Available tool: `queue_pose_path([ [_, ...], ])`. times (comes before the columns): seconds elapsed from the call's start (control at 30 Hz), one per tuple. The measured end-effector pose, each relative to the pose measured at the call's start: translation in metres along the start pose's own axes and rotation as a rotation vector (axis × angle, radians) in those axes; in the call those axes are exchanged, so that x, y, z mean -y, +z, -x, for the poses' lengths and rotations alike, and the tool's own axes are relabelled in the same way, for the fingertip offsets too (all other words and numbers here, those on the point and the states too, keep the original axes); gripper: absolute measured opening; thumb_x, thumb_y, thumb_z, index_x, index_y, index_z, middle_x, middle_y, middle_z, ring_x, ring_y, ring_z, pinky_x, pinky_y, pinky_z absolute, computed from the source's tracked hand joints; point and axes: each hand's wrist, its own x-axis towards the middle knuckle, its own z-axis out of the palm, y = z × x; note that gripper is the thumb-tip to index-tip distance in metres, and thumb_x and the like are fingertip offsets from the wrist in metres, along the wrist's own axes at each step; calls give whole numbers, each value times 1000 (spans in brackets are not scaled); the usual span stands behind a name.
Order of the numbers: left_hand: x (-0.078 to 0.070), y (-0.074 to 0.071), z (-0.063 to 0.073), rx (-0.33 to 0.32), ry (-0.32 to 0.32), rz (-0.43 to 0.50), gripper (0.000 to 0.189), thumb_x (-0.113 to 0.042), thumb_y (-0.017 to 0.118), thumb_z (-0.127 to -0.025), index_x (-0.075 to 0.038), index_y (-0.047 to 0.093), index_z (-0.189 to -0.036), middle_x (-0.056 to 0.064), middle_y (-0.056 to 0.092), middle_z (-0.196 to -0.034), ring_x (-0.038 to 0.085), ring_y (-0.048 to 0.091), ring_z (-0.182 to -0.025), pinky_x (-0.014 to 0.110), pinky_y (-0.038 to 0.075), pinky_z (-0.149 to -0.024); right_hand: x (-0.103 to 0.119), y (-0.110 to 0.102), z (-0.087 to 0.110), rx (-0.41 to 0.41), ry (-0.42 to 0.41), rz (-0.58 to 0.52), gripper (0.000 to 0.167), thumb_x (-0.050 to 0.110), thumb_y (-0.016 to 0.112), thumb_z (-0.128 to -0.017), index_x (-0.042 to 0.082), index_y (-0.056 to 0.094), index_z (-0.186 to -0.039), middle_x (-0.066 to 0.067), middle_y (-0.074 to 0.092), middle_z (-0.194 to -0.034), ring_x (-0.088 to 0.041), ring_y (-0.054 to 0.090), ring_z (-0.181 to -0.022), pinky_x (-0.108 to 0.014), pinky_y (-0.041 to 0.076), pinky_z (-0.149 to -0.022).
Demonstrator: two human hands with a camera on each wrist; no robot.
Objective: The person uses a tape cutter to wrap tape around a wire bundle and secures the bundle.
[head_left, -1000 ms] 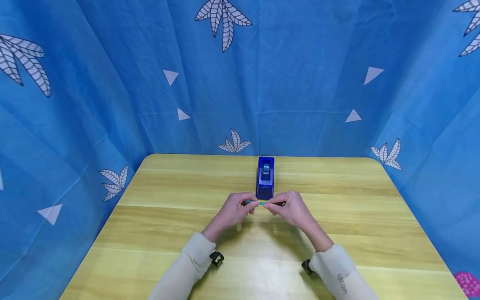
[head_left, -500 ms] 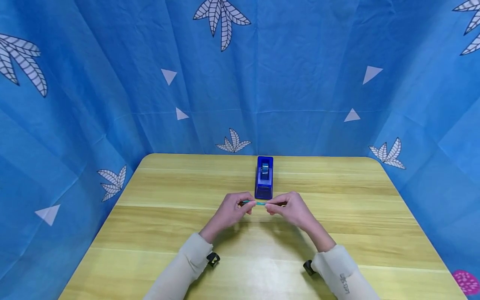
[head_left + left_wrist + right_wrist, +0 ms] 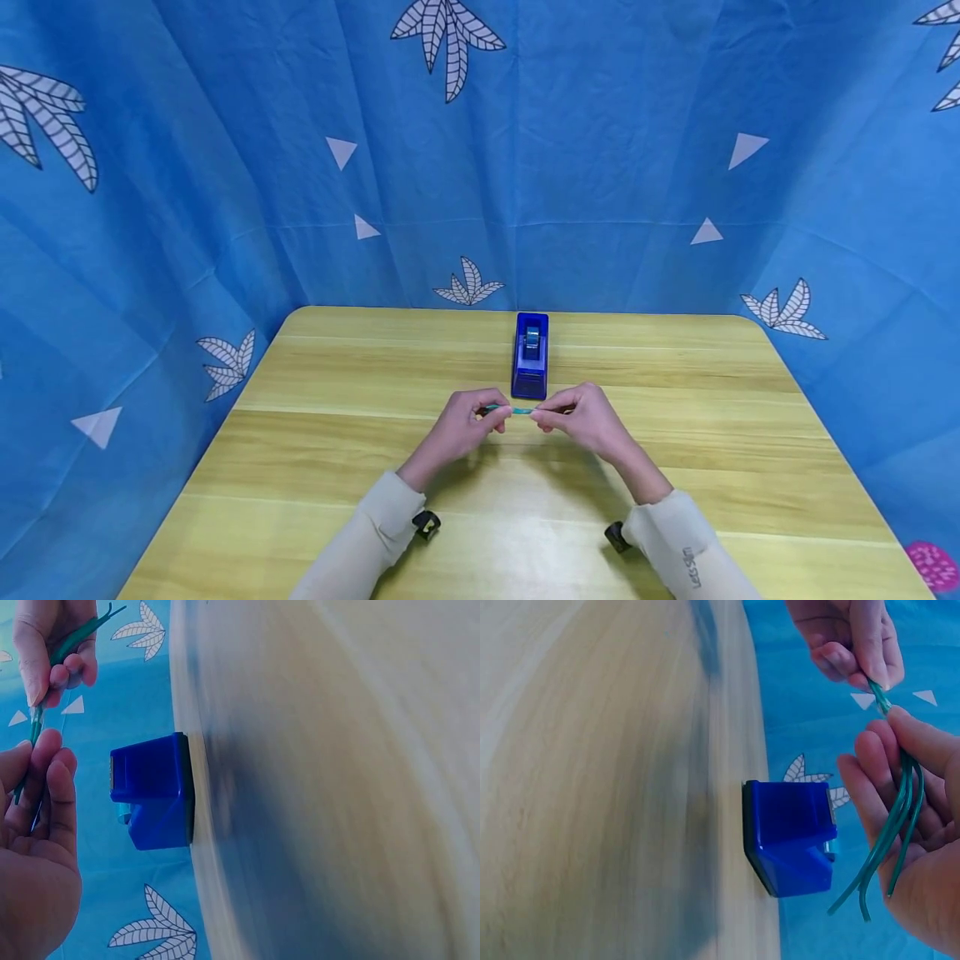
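Note:
A bundle of thin green wires (image 3: 521, 411) stretches between both hands above the table. My left hand (image 3: 467, 423) pinches one end section between thumb and fingers. Further right, my right hand (image 3: 583, 419) pinches the same bundle, palm turned inward. In the right wrist view, several loose strands (image 3: 889, 832) fan out below the right thumb. A shiny, see-through band, like clear tape (image 3: 884, 706), shows on the short stretch between the two sets of fingertips. Just beyond the hands stands a blue tape dispenser (image 3: 529, 379) with a roll of tape (image 3: 532, 337) in it.
The wood-grain table (image 3: 337, 358) runs back to a blue patterned curtain (image 3: 615, 150) that hangs behind it and at both sides. A dark wrist mount (image 3: 427, 524) sits at the left cuff, another dark mount (image 3: 617, 537) at the right.
The left hand has shifted slightly left, so a little more of the green bundle shows between the fingertips. Both hands keep their pinch, and the dispenser stays in place.

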Motion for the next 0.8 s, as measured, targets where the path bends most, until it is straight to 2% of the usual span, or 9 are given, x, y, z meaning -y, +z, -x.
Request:
queue_pose_path([
  [0.1,1,-2,1,-10,-6,12,23,-25,65,-104,-5,75,-102,-4,71,-76,29,69,-77,25,50,-65,1,1,-1,2,19,-13,21,25,82,-90,5,83,-93,-5,76,-75,-39,71,-80,-23,44,-53],
  [0.17,2,-3,1,-14,-9,16,22,-25,65,-104,-5,75,-102,-4,71,-76,29,69,-77,25,51,-65,0,1,-1,18,28,-16,23,28,81,-91,5,83,-96,-9,77,-79,-36,72,-80,-27,49,-56],
  [0.33,0,-4,0,-12,-12,25,24,-25,64,-104,-3,74,-102,-2,70,-75,33,69,-77,25,51,-65,-2,-7,2,51,17,1,28,29,79,-94,3,81,-102,-16,77,-85,-24,73,-76,-38,58,-67],
  [0.4,-2,-5,-1,-23,-19,23,25,-25,64,-105,-3,74,-101,-2,70,-75,30,68,-75,24,50,-64,-3,-11,3,52,9,7,27,28,78,-94,2,81,-103,-16,76,-85,-20,72,-75,-40,59,-69],
  [0.63,2,-12,1,-48,-46,41,24,-24,65,-104,-2,73,-100,-2,69,-73,32,67,-74,23,48,-63,-7,-21,10,60,8,-40,28,21,75,-97,-4,77,-109,-16,76,-95,-38,75,-81,-43,63,-75],
  [0.8,4,-14,3,-47,-47,54,25,-26,65,-104,-2,73,-101,-2,69,-74,32,67,-73,22,48,-62,-12,-26,14,55,2,-44,29,20,73,-98,-5,76,-113,-13,76,-99,-30,74,-77,-40,63,-72],
])
